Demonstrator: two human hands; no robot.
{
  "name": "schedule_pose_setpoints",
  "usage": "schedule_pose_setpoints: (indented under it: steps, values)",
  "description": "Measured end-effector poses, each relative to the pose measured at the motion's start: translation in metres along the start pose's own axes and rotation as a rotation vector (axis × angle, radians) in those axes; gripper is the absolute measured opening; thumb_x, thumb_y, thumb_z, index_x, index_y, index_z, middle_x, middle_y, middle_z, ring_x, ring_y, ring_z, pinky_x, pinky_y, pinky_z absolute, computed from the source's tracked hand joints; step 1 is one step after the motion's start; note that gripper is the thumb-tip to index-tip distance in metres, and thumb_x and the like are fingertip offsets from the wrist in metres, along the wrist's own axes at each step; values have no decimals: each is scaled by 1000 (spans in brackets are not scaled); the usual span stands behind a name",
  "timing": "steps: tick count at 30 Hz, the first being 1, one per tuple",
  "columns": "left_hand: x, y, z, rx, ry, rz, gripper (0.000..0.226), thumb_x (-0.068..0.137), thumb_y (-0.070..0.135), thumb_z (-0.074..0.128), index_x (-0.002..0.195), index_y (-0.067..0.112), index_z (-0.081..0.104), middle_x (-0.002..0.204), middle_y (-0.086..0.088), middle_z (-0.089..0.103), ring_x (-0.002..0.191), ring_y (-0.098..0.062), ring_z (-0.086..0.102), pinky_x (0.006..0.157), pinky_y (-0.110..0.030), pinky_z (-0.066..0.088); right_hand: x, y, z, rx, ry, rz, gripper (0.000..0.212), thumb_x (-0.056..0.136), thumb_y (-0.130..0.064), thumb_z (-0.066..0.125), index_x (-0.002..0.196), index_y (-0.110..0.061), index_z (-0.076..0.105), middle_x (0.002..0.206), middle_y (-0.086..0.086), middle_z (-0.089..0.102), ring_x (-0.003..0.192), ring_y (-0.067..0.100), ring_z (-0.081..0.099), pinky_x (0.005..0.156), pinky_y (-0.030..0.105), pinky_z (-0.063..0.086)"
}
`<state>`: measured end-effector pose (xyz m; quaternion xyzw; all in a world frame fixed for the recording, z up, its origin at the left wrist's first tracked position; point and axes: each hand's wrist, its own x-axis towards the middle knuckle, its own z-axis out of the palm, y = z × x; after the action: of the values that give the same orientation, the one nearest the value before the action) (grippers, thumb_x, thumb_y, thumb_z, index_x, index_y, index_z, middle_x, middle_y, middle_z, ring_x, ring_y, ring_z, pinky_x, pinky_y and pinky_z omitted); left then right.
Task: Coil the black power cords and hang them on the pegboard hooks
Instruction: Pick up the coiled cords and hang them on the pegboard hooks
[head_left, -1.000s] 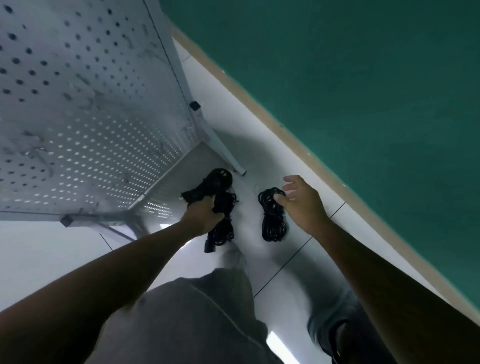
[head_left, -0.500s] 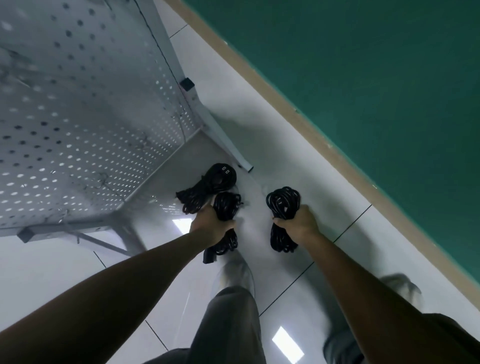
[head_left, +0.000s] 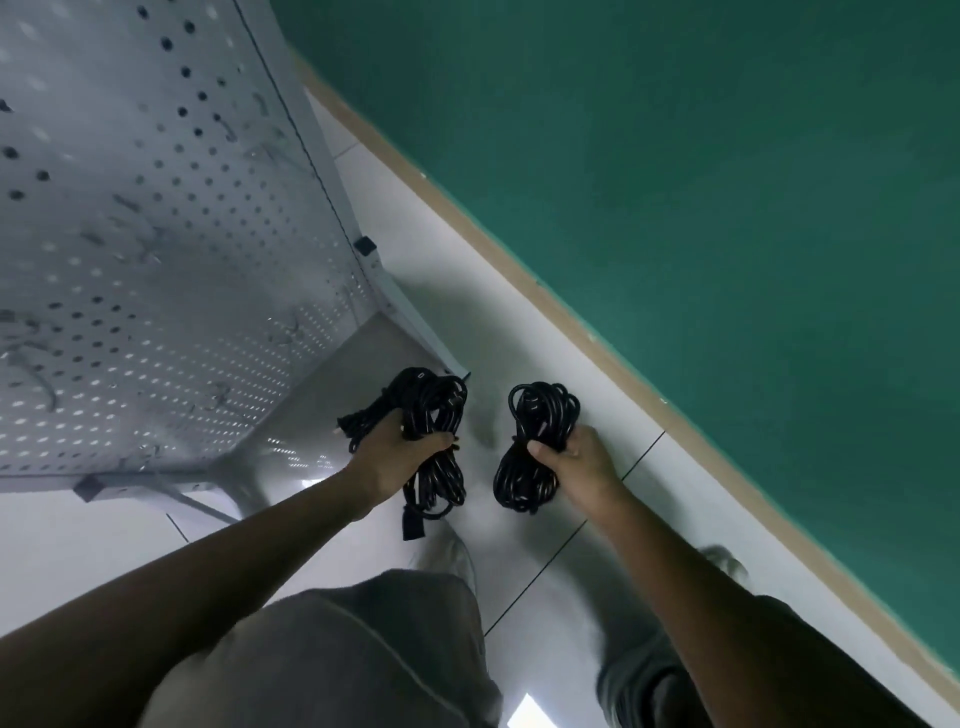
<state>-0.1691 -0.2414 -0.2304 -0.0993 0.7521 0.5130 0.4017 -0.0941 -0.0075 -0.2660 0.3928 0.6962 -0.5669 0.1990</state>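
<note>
White floor tiles (head_left: 519, 322) with dark joints fill the middle of the view, shiny enough to throw back patches of light, and a tan skirting strip (head_left: 571, 322) runs diagonally where they meet a green wall (head_left: 675, 182). Nearest the camera are the person's grey trouser legs (head_left: 363, 649) and, below them, two pale shoes, both blurred.

Both bare forearms reach forward and down from the bottom corners. Just beyond the knees, the left hand (head_left: 397, 457) is curled round a thick bunch of coiled black cords (head_left: 431, 415); its fingers wrap under the bundle with the thumb across the top. Loops stick out above the fist, more hang below it, and one black plug (head_left: 413, 526) dangles at the bottom. Whether this bunch is one cord or several cannot be told for sure, though it looks like more than one coil.

Beside it, a little apart, the right hand (head_left: 579, 465) grips a second black coil (head_left: 535, 441) round its middle, fingers closed tight and thumb pressed over the front. That coil is long and narrow, with a rounded loop above the fist and the rest hanging below. Both bundles are held off the floor, near each other but not touching.

Farther off on the left, a grey metal pegboard (head_left: 156, 234) leans across the upper corner, dotted with rows of holes. Its frame leg (head_left: 415, 322) comes down to the tiles just behind the left-hand bundle. Several thin wire hooks (head_left: 228, 130) stand out from the board, blurred.
</note>
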Motion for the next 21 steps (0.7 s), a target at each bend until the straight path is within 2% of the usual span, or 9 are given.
schedule_pose_setpoints:
  steps: [3, 5, 6, 7, 10, 13, 15, 18, 21]
  values:
    - [-36, 40, -7, -51, -5, 86, 25, 95, 28, 72, 118, 25, 63, 104, 3, 74, 94, -11, 72, 89, -31, 58, -50, -46, -18, 73, -20, -87, 42, 91, -16, 77, 124, -3, 55, 114, 8, 69, 98, 20, 71, 82, 42, 62]
    - [-61, 65, -12, -101, 15, 137, 28, 94, 32, 73, 120, 26, 63, 106, 0, 75, 98, -18, 73, 93, -39, 57, -88, -79, -30, 111, -9, -150, 40, 92, -16, 76, 124, -8, 53, 112, 3, 64, 95, 12, 66, 69, 21, 57]
    - [-75, 78, -15, -135, 24, 164, 28, 94, 34, 72, 120, 28, 63, 107, -1, 76, 101, -20, 73, 92, -40, 57, -107, -94, -35, 131, -7, -191, 39, 92, -15, 75, 123, -8, 53, 112, 3, 63, 93, 11, 65, 65, 14, 54]
    - [-90, 90, -20, -158, 24, 191, 27, 94, 38, 72, 119, 32, 64, 108, 0, 76, 103, -22, 73, 92, -41, 57, -127, -110, -39, 156, -14, -230, 38, 92, -15, 75, 124, -8, 54, 114, 5, 64, 94, 12, 67, 66, 13, 53]
    - [-140, 122, -34, -159, 33, 308, 34, 83, 60, 74, 114, 47, 64, 108, 5, 76, 103, -22, 74, 90, -50, 58, -188, -149, -50, 256, -40, -312, 37, 93, -13, 73, 126, -9, 56, 122, 9, 69, 101, 19, 73, 87, 32, 60]
    - [-194, 146, -43, -262, 78, 403, 24, 94, 40, 71, 117, 37, 64, 111, -1, 74, 99, -20, 74, 87, -42, 59, -250, -180, -57, 357, -52, -397, 37, 95, -8, 69, 129, -6, 55, 124, 10, 70, 108, 23, 72, 101, 42, 56]
    - [-231, 160, -48, -311, 79, 462, 30, 90, 41, 74, 118, 36, 65, 114, -2, 73, 100, -17, 74, 85, -36, 58, -291, -195, -59, 400, -56, -447, 35, 96, -7, 67, 129, -5, 55, 129, 11, 68, 115, 25, 69, 105, 43, 53]
    - [-290, 170, -60, -375, 42, 522, 48, 77, 53, 76, 121, 36, 66, 118, 0, 74, 110, -20, 72, 98, -47, 56, -347, -206, -57, 483, -118, -512, 34, 99, -7, 60, 132, -2, 54, 132, 16, 66, 121, 29, 66, 106, 45, 52]
    - [-340, 170, -70, -436, 60, 546, 49, 73, 52, 78, 118, 34, 69, 118, -4, 75, 112, -26, 71, 103, -55, 52, -394, -207, -49, 564, -209, -540, 36, 102, -11, 55, 136, 0, 52, 132, 19, 66, 119, 30, 66, 105, 47, 53]
